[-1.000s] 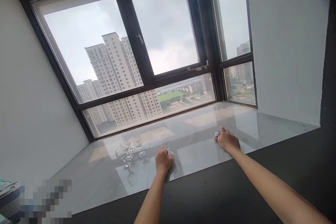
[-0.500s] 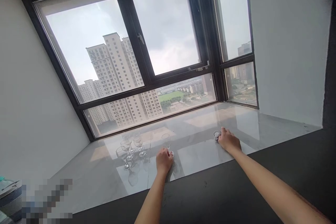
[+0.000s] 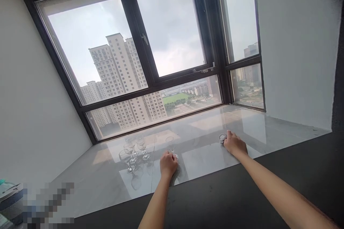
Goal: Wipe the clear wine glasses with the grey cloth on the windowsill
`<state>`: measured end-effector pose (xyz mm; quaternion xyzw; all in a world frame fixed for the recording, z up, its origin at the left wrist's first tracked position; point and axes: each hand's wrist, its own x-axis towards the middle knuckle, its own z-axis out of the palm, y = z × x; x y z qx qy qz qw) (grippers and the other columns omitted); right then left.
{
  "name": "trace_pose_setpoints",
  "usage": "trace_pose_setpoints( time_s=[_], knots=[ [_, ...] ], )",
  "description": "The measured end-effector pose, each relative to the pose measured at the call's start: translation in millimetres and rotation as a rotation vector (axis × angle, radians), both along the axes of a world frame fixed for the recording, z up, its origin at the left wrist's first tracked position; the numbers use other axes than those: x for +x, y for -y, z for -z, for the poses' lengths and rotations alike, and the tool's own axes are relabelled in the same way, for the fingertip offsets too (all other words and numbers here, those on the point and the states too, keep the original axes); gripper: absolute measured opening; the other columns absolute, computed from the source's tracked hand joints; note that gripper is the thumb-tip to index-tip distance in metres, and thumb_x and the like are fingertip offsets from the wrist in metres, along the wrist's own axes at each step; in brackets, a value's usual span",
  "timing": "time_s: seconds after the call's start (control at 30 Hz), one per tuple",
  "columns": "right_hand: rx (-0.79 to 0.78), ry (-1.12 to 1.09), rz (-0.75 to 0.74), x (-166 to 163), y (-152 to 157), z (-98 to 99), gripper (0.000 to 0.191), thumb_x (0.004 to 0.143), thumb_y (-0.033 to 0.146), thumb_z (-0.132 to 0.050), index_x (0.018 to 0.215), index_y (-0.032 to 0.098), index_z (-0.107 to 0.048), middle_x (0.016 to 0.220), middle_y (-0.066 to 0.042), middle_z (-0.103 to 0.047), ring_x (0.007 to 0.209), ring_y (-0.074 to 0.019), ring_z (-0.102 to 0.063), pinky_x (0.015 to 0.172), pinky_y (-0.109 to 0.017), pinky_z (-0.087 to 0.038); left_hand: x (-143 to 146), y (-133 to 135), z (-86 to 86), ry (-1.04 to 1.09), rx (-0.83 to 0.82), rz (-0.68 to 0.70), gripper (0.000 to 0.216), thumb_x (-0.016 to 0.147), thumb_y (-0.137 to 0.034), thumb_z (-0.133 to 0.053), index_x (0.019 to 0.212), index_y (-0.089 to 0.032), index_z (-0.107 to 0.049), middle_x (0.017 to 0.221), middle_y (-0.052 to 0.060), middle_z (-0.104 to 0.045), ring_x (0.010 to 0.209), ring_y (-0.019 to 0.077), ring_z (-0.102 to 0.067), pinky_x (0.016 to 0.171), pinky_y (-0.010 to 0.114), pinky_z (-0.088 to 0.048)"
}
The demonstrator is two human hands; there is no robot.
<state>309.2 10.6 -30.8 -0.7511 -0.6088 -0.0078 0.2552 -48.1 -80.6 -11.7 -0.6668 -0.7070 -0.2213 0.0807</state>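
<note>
My left hand (image 3: 168, 165) is closed around the foot of a clear stemmed glass (image 3: 170, 141) that stands upright on the glossy grey window sill (image 3: 209, 157). My right hand (image 3: 234, 144) rests further right on the sill, fingers curled around a small clear glass object (image 3: 221, 137) lying there; its exact shape is hard to make out. Both forearms reach in from the lower edge.
Several more stemmed glasses (image 3: 132, 152) stand in a cluster left of my left hand. A big black-framed window (image 3: 150, 78) rises behind the sill, white walls on both sides. A dark ledge (image 3: 228, 200) runs along the sill's near edge.
Both hands stay where they were on the sill; only the view has shifted slightly.
</note>
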Motion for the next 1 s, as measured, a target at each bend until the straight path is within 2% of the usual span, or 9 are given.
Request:
trace_pose_setpoints(
  time_s=[0.4,0.7,1.0],
  knots=[
    [-0.01,0.004,0.001,-0.4,-1.1,0.3,0.048,0.097,0.026,-0.026,0.139,0.009,-0.039,0.125,-0.022,-0.054,0.11,-0.034,-0.056,0.078,-0.041,-0.047,0.9,3.6,-5.0,0.022,-0.019,0.016,0.026,0.09,-0.025,-0.049,0.07,-0.017,-0.063,0.088,0.009,-0.063,0.083,0.0189,-0.059,0.073,0.028,-0.037],
    [-0.005,0.004,-0.001,0.8,-0.1,0.3,0.046,0.097,0.026,-0.027,0.139,0.011,-0.04,0.126,-0.021,-0.055,0.111,-0.0328,-0.056,0.078,-0.04,-0.047,-0.6,0.7,-0.9,0.003,0.01,0.031,0.021,0.088,-0.021,-0.049,0.072,-0.018,-0.061,0.086,0.008,-0.062,0.08,0.018,-0.057,0.069,0.028,-0.034],
    [-0.002,0.005,-0.006,1.0,-1.3,1.9,0.047,0.097,0.026,-0.026,0.139,0.01,-0.039,0.125,-0.022,-0.054,0.111,-0.0337,-0.056,0.077,-0.041,-0.047,0.3,0.4,0.4,0.005,0.04,0.046,0.022,0.09,-0.026,-0.05,0.071,-0.018,-0.058,0.081,0.006,-0.061,0.076,0.017,-0.056,0.066,0.027,-0.031]
  ],
)
